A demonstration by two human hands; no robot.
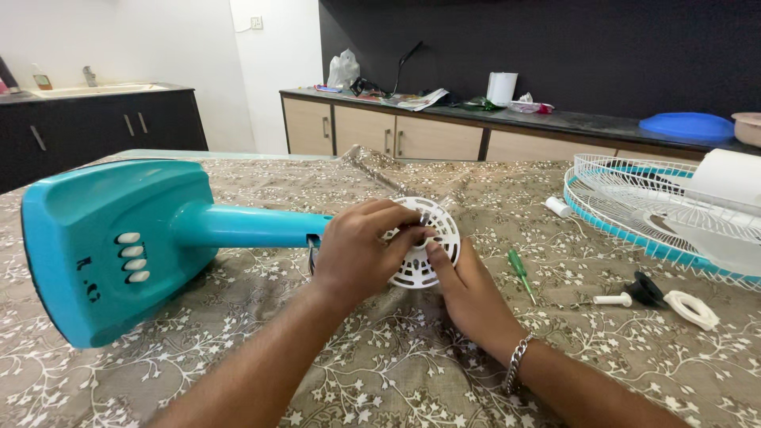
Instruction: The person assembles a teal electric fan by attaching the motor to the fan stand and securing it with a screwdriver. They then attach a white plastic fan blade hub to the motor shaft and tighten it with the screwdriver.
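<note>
A turquoise fan stand [119,238] lies on its side on the table, base to the left, with several white buttons on it. At the end of its neck sits a round white slotted motor cover [424,238]. My left hand [357,254] wraps over the cover's left side where it meets the neck. My right hand [468,289], with a metal bracelet on the wrist, presses its thumb and fingers against the cover's lower front. Both hands grip the same cover.
A green-handled screwdriver [519,272] lies just right of my hands. Further right are a black knob, a white ring [691,309] and a small white pin. A white and turquoise fan grille [634,198] with a blade rests at the table's right edge. Cabinets stand behind.
</note>
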